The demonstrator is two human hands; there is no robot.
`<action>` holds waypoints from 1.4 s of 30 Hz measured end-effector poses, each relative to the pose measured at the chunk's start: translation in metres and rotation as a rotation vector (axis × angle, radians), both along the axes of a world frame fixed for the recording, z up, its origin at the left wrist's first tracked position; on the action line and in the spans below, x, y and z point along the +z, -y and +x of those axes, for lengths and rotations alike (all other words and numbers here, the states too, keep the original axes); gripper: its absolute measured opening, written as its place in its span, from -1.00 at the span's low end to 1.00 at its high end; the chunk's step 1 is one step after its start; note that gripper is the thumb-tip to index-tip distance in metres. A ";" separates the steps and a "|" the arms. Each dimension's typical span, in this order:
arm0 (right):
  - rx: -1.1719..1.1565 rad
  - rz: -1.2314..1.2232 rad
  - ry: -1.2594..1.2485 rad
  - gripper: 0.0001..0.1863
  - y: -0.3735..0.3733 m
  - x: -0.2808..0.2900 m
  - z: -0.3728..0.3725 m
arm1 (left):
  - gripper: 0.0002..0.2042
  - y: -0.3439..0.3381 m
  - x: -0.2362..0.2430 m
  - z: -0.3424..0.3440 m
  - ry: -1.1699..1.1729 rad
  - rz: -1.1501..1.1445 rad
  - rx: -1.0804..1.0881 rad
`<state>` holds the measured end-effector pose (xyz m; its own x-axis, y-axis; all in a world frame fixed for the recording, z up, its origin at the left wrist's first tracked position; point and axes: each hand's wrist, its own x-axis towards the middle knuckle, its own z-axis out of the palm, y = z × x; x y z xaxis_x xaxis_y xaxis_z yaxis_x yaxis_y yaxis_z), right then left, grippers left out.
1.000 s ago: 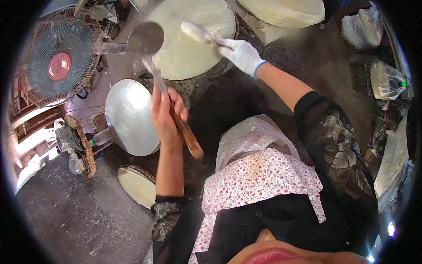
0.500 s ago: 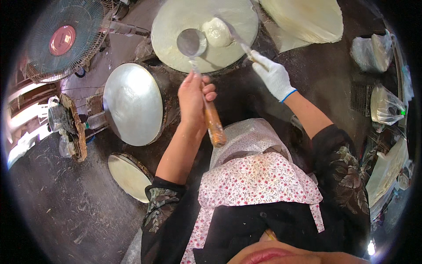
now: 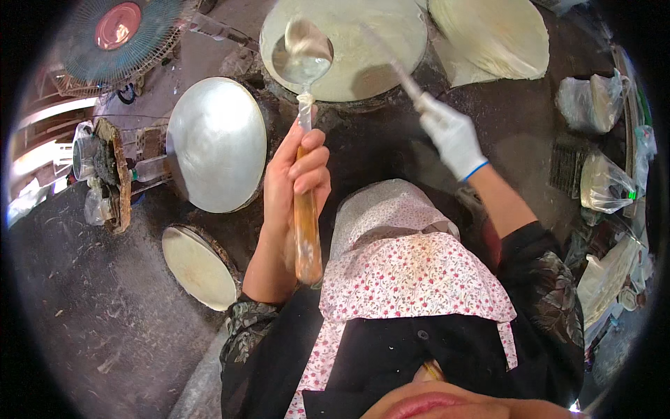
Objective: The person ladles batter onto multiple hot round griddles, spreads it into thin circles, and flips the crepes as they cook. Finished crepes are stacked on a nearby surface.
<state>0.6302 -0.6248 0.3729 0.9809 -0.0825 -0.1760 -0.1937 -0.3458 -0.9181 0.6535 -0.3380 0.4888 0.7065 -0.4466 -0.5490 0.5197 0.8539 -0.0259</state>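
Beside a silver-coloured round metal disc (image 3: 216, 145), the bare left hand (image 3: 283, 171) is closed around a metal ladle (image 3: 305, 115) with brown wooden handle (image 3: 307, 244), probably for keeping its cup steady above the near-left edge of a round, pale-coated plate (image 3: 384, 35). A soft whitish lump (image 3: 307, 38) is in or just over this cup; I cannot tell which. The white-gloved right hand (image 3: 450, 136) is closed around a thin, blurred spatula (image 3: 396, 66), perhaps so it can reach across the plate's near-right edge.
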 end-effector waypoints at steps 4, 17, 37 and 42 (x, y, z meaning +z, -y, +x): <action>0.100 -0.045 -0.240 -0.53 -0.014 -0.045 -0.032 | -0.67 -0.016 -0.007 -0.009 0.058 -0.023 0.032; 0.001 -0.313 0.031 -0.48 -0.057 -0.068 -0.013 | -0.64 -0.177 -0.007 -0.081 0.052 0.060 0.359; 0.014 0.177 -0.317 -0.32 -0.240 -0.020 -0.045 | -0.50 -0.174 -0.141 0.002 0.449 1.720 -0.079; 0.011 0.195 -0.255 -0.35 -0.247 -0.051 -0.070 | -0.60 -0.199 -0.174 0.021 0.713 2.533 -0.206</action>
